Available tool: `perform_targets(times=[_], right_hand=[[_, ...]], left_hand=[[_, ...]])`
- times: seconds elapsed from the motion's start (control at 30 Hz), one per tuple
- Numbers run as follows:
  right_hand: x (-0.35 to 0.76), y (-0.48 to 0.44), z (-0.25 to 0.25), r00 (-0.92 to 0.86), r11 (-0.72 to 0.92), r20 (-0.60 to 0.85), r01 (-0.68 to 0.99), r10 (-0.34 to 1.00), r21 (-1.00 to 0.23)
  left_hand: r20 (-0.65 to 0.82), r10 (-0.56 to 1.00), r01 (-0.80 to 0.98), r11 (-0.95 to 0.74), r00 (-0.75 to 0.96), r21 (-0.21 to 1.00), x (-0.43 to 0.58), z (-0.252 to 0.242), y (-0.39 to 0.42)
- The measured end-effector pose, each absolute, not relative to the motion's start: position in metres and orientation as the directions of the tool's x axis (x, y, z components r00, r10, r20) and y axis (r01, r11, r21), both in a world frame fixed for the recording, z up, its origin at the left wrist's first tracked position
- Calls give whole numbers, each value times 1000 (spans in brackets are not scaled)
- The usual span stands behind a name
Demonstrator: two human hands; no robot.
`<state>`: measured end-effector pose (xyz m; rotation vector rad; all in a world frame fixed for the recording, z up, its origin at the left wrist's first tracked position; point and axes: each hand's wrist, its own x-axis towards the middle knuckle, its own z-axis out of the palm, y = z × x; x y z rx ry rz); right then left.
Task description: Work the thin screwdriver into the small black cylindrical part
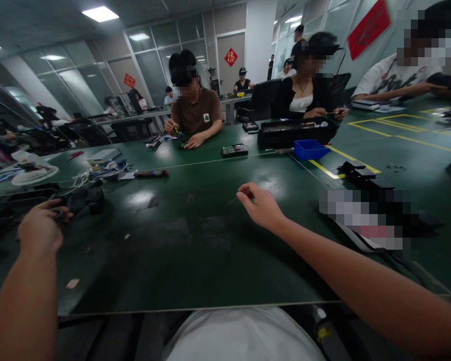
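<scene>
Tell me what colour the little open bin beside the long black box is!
The small open plastic bin is blue, as the head view shows.

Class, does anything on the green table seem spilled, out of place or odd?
A pale scrap and a smaller scrap lie loose on the green tabletop, right of the left forearm, like stray litter. Farther right, tiny bits look scattered. No clear damage shows.

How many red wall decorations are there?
3 visible: a large banner at upper right, a diamond near the top middle, and a smaller decoration farther left. Others may be hidden.
</scene>
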<state>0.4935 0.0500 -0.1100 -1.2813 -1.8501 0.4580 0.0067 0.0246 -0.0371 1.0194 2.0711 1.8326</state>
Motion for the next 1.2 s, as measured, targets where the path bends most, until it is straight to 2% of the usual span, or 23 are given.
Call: perform_targets(times=[0.1,0.2,0.27,0.47,0.63,0.73,0.8,0.87,0.97,1.07,1.2], right_hand=[[493,49,-109,-141,413,417,595,898,-689],[493,48,-106,-146,420,420,585,896,-693],[493,47,-104,-153,423,418,582,896,-694],[495,46,-102,-175,429,409,587,895,-686],[494,47,-104,-189,461,441,587,878,-666],[493,46,-104,-166,465,464,591,870,-660],[493,45,-104,-138,460,477,583,868,-669],[494,44,-105,-112,454,478,554,871,-698],[495,44,-106,-63,456,480,439,875,-774],[495,46,-108,21,479,499,248,867,-842],[495,47,-107,93,502,513,116,854,-857]], left_hand=[[214,706,197,-107,-675,975,34,-41,43],[146,878,170,-75,-455,983,77,-38,53],[117,938,136,-76,-326,988,107,-37,56],[66,997,-6,-66,-27,998,186,-43,66],[41,991,-127,-25,124,992,245,-54,63],[61,983,43,-70,174,997,272,-73,60],[88,980,217,-127,181,968,284,-90,60],[117,974,308,-173,193,935,292,-109,61],[140,952,330,-229,271,916,295,-131,61],[207,929,365,-316,306,876,294,-142,57],[279,909,409,-392,310,824,293,-144,54]])
